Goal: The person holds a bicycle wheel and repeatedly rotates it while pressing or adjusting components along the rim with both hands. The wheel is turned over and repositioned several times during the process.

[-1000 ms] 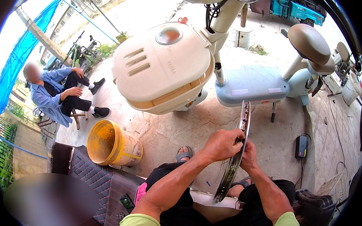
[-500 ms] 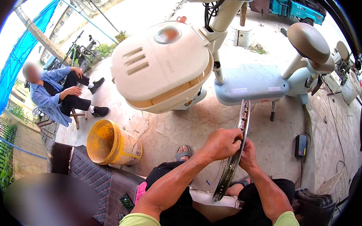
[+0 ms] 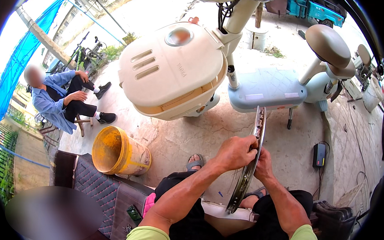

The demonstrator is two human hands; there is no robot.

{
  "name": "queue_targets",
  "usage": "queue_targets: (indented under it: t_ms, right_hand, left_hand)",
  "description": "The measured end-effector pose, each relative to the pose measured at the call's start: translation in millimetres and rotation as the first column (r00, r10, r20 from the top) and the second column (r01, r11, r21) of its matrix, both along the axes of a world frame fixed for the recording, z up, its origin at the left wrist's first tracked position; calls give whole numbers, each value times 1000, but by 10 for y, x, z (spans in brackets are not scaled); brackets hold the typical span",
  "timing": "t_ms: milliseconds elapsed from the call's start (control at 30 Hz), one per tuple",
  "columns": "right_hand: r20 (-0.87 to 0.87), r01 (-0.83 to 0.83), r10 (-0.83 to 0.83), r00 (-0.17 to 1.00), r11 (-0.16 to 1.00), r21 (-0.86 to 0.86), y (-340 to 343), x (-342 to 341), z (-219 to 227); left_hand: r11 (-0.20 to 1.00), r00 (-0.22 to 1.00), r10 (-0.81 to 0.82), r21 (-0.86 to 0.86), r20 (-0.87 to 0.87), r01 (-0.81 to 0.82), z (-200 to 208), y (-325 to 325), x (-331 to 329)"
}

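Reader: What occupies the left side?

Author: A seated person (image 3: 54,100) in a blue shirt; then a quilted dark cover (image 3: 92,182), a yellow bucket (image 3: 137,158) just beside it, and a cream lidded box (image 3: 173,70) farther out.

Reader: And at the centre?

Author: The left hand (image 3: 237,153), its fingers curled closed against the near side of a metal wheel rim (image 3: 241,184). Whether a small part is pinched there cannot be told.

Reader: Where is the rim itself?

Author: On edge between the two hands, leaning slightly, its lower end near the person's knees and its upper end appearing before a pale blue footboard (image 3: 266,87).

Reader: To the right of it?

Author: The right hand (image 3: 264,164), closed on the rim's opposite side, fingertips partly hidden. Farther right, a black box (image 3: 318,155) with a cord lies on the ground.

Reader: Which step is in hand?

Author: Probably close fingerwork at one place on the rim. The next move would call for one hand steadying it while the other works or shifts along its edge.
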State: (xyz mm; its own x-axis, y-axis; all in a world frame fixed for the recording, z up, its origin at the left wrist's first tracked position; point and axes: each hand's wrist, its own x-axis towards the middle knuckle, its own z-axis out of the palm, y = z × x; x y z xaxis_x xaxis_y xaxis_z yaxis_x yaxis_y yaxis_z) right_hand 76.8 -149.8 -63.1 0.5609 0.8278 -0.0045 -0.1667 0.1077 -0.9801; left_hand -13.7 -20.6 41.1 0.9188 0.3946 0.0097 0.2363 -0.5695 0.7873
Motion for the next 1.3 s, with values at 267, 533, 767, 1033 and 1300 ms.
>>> queue_targets:
  t_ms: [267, 533, 767, 1033, 1300]
  right_hand:
    - [25, 3, -3, 1000, 1000, 17, 3, 7, -27]
    - [-24, -4, 6, 1000, 999, 46, 15, -6, -2]
    - [-78, -19, 24, 997, 998, 59, 15, -14, 44]
    - [-40, -29, 31, 999, 998, 53, 11, 0, 49]
    - [-60, -18, 20, 998, 999, 43, 4, 14, -80]
  left_hand:
    - [1000, 1000, 4, 6, -18, -4, -2, -6, 13]
    - [1000, 1000, 5, 7, 26, -5, -16, -5, 9]
    - [1000, 999, -6, 13, 51, 5, -8, -3, -8]
    - [999, 999, -17, -36, 44, 19, -13, 0, -1]
    - [1000, 1000, 11, -29, 3, -11, 103, -42, 24]
